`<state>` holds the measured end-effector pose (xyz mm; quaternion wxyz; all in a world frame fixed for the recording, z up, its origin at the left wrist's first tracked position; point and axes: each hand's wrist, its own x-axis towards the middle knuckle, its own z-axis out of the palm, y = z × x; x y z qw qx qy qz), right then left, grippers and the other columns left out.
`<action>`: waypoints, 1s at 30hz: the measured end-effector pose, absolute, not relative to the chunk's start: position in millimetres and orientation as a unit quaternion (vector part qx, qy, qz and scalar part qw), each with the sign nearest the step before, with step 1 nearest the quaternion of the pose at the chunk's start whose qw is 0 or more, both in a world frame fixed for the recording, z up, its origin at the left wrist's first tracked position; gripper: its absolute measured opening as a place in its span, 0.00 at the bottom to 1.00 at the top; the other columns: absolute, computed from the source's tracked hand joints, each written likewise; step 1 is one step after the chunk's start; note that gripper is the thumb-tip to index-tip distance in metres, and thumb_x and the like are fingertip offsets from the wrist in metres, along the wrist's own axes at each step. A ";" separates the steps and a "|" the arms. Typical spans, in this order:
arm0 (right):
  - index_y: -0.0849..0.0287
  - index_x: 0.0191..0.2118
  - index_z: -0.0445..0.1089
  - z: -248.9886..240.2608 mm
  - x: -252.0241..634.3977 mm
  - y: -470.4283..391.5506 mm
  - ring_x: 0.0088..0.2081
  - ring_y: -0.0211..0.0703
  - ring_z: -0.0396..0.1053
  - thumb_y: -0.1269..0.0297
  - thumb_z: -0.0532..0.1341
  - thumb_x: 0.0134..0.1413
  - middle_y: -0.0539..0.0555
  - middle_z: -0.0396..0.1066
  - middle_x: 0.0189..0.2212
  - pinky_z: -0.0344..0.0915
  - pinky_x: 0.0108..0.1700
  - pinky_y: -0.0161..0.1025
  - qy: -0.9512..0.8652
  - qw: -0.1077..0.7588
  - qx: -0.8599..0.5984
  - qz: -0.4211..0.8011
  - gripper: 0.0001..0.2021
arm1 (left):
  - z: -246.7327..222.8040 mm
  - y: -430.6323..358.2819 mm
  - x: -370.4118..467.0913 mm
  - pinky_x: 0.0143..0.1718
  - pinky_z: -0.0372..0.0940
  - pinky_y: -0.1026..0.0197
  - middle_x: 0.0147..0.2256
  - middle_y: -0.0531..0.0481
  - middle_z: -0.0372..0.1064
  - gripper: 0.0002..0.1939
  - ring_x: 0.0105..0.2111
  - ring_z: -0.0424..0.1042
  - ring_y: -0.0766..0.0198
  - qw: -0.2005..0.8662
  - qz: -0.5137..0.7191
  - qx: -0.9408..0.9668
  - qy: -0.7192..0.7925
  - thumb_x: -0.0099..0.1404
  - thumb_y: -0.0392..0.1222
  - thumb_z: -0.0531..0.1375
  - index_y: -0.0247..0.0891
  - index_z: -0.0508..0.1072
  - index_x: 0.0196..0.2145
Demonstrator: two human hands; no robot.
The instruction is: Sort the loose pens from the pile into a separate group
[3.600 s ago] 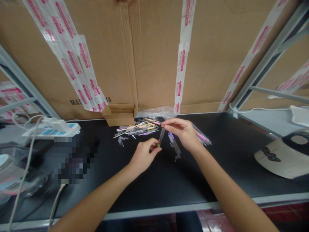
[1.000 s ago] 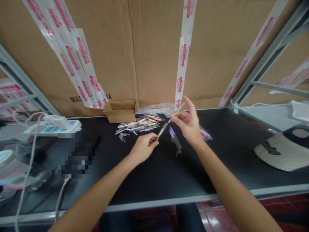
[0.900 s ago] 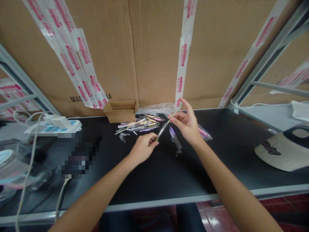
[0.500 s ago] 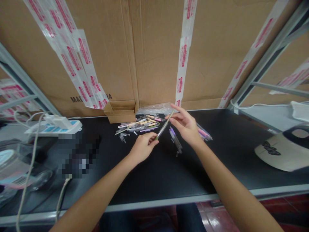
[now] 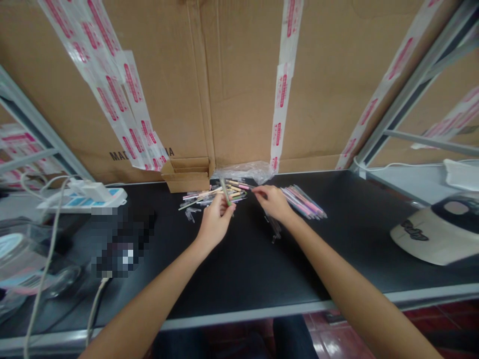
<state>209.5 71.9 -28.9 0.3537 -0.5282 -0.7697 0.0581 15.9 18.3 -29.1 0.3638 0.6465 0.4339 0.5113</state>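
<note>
Between the thumb and fingers of my left hand (image 5: 215,219) is a slim pen with a green end (image 5: 225,193), tilted upward. My right hand (image 5: 274,203) is pinched at the right edge of a loose pile of pens (image 5: 198,196), its fingertips on the end of a thin pen (image 5: 245,186) there. Below my right hand lie a few clear pens (image 5: 276,229), partly covered by it. A side-by-side row of pink, purple and grey pens (image 5: 305,202) rests to its right. Small clear plastic pieces (image 5: 191,215) lie left of my left hand.
An open cardboard box (image 5: 187,183) and crumpled clear plastic (image 5: 254,172) sit behind the pile, against a taped cardboard wall (image 5: 243,89). A power strip (image 5: 116,196), a blurred-out dark object with a cable and a plastic container (image 5: 18,259) are left. A cap (image 5: 430,234) lies right.
The green-ended pen has left my right fingers and stays in my left hand, which moved left and tipped it more upright. My right hand has come down and left to the pile.
</note>
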 end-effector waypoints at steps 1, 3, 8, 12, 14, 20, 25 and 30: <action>0.60 0.39 0.74 -28.0 206.0 74.5 0.38 0.45 0.70 0.72 0.54 0.53 0.57 0.75 0.37 0.64 0.44 0.42 -0.781 0.317 -0.537 0.025 0.12 | -30.1 18.9 16.0 0.40 0.66 0.60 0.33 0.51 0.68 0.05 0.35 0.72 0.64 0.367 0.519 0.641 0.430 0.59 0.38 0.57 0.38 0.64 0.35; 0.60 0.41 0.74 -23.3 197.8 80.5 0.42 0.46 0.69 0.72 0.53 0.55 0.57 0.75 0.40 0.61 0.48 0.42 -0.799 0.253 -0.545 -0.019 0.14 | -31.6 19.7 16.4 0.41 0.65 0.60 0.33 0.51 0.68 0.04 0.35 0.72 0.64 0.378 0.531 0.630 0.422 0.60 0.36 0.56 0.38 0.63 0.35; 0.61 0.42 0.74 -12.5 180.5 99.2 0.43 0.43 0.70 0.72 0.51 0.57 0.59 0.75 0.41 0.60 0.47 0.35 -0.808 0.182 -0.561 -0.008 0.15 | -31.5 20.3 16.8 0.41 0.65 0.58 0.31 0.52 0.67 0.05 0.34 0.72 0.63 0.411 0.549 0.588 0.428 0.60 0.32 0.53 0.38 0.62 0.35; 0.63 0.40 0.73 -14.2 174.9 105.2 0.40 0.45 0.71 0.70 0.51 0.58 0.61 0.74 0.38 0.61 0.42 0.35 -0.783 0.177 -0.596 -0.019 0.13 | -29.6 20.9 14.4 0.40 0.65 0.58 0.32 0.52 0.65 0.05 0.34 0.72 0.64 0.409 0.553 0.589 0.424 0.60 0.32 0.52 0.38 0.62 0.35; 0.63 0.38 0.73 -15.9 174.4 104.5 0.39 0.45 0.71 0.69 0.52 0.57 0.61 0.74 0.37 0.61 0.41 0.35 -0.777 0.176 -0.604 -0.023 0.12 | -29.4 21.3 12.9 0.40 0.65 0.58 0.32 0.53 0.65 0.05 0.33 0.71 0.64 0.396 0.554 0.596 0.426 0.60 0.32 0.52 0.39 0.62 0.36; 0.63 0.36 0.72 -18.5 174.1 101.2 0.38 0.46 0.71 0.69 0.52 0.57 0.62 0.74 0.36 0.61 0.39 0.36 -0.772 0.161 -0.615 -0.002 0.11 | -30.6 21.3 11.8 0.41 0.62 0.60 0.31 0.53 0.64 0.07 0.34 0.68 0.65 0.369 0.548 0.605 0.445 0.59 0.30 0.50 0.38 0.62 0.35; 0.62 0.35 0.72 -19.3 177.5 101.6 0.38 0.47 0.72 0.75 0.53 0.51 0.61 0.74 0.34 0.62 0.38 0.36 -0.758 0.151 -0.635 0.006 0.11 | -27.9 17.1 16.4 0.37 0.62 0.62 0.29 0.54 0.63 0.05 0.31 0.68 0.67 0.388 0.533 0.603 0.449 0.58 0.31 0.51 0.38 0.62 0.32; 0.60 0.36 0.72 -20.1 190.5 101.9 0.38 0.47 0.71 0.73 0.57 0.45 0.58 0.74 0.35 0.62 0.38 0.37 -0.748 0.156 -0.645 0.018 0.11 | -27.4 13.7 20.5 0.34 0.61 0.63 0.26 0.55 0.63 0.06 0.28 0.67 0.67 0.418 0.499 0.611 0.450 0.57 0.30 0.51 0.38 0.61 0.31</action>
